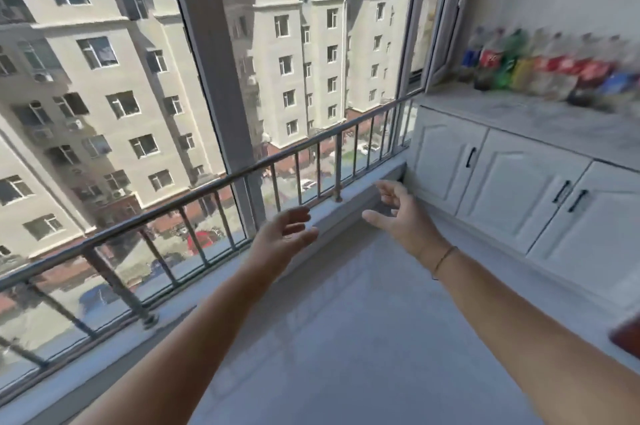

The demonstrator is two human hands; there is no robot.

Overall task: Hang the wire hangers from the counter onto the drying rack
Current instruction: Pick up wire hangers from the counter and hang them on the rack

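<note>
Both my arms stretch forward over a pale floor in a glazed balcony. My left hand point(282, 234) is held out with its fingers relaxed and holds nothing. My right hand point(394, 213) is a little farther right, fingers loosely spread, also holding nothing. A grey counter point(512, 112) runs along the right wall above white cabinets. No wire hangers and no drying rack show in this blurred view.
Several drink bottles point(540, 64) stand in a row at the back of the counter. A metal railing point(221, 182) lines the big window on the left. White cabinet doors point(512, 182) with dark handles sit below the counter. A dark red object point(627, 338) shows at the right edge.
</note>
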